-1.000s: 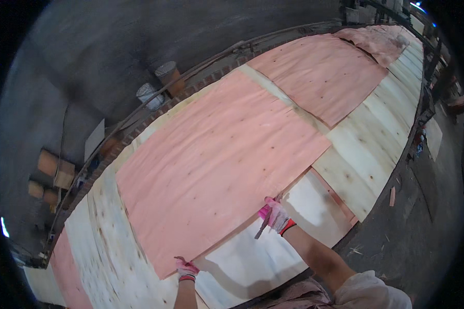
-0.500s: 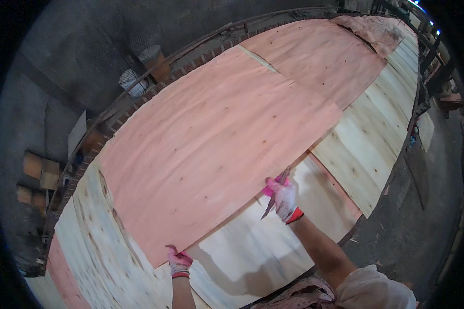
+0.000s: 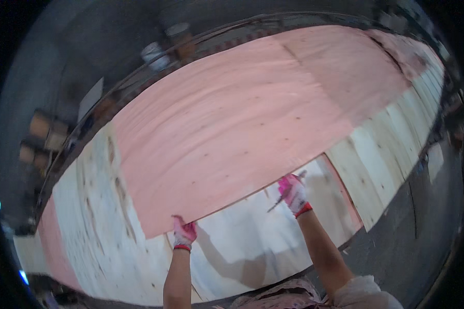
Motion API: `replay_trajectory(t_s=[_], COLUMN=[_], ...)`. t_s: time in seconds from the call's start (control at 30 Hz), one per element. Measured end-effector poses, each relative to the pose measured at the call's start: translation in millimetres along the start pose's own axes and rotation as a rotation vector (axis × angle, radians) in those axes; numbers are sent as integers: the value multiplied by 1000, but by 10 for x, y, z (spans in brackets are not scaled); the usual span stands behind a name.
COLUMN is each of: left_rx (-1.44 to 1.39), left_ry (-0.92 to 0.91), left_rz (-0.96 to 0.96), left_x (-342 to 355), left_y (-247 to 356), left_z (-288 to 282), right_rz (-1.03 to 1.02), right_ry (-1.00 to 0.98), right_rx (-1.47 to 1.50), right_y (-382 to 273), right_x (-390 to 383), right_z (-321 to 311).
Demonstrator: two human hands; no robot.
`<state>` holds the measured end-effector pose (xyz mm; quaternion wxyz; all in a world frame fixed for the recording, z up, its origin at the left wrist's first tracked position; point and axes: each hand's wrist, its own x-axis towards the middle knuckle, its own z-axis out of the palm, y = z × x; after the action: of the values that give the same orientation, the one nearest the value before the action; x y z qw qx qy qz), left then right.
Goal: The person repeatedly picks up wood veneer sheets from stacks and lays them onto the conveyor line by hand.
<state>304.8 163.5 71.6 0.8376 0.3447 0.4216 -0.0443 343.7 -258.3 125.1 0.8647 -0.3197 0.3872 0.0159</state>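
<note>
A large pink wood veneer sheet [image 3: 216, 139], speckled with small knots, lies over paler sheets. My left hand [image 3: 184, 234], in a white glove with pink fingers and a red cuff, is closed on its near edge close to the left corner. Farther right along that edge, my right hand [image 3: 295, 195], gloved alike, is closed around a thin brownish strip [image 3: 273, 207] whose ends stick out on both sides. Whether its fingers also pinch the sheet is unclear. Below the edge shows a smooth whitish sheet [image 3: 232, 252], with my shadow on it.
Knotty pale veneer [image 3: 93, 221] lies to the left, and more pale veneer [image 3: 368, 170] to the right. A second pink sheet [image 3: 345, 67] covers the far end. Behind the stack are a rail, a whitish bucket [image 3: 154, 55] and brown boxes [image 3: 40, 123]. Grey floor [image 3: 397, 247] lies at right.
The view has turned, so the whole scene sits differently in the picture. Both hands remain at the pink sheet's near edge, and the right still holds the strip.
</note>
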Motion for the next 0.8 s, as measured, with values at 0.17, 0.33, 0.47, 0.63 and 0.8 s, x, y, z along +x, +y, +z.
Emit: replay_trajectory(t_s=[0.17,0.33,0.47,0.63,0.8], left_rx=[155,237,160,-143,352], left_ry=[233,170,131,-169,-292], left_rz=[-189,-298,-394,-144,-205], left_x=[375,601,231,-333,-907], left_y=[-136,146,140,33,-667], left_z=[-140,-401,-17,-177,-877], right_rz=[69,273,260,339,292], right_ry=[-427,-190,-165,-118,-312], right_rx=[72,-54,-275,-491,-601], right_y=[260,921,1096,1264,1324], right_x=[-134,-750,-1117,-1632,-1947], right_z=[-658,-1052,-1293,-1217,-1223])
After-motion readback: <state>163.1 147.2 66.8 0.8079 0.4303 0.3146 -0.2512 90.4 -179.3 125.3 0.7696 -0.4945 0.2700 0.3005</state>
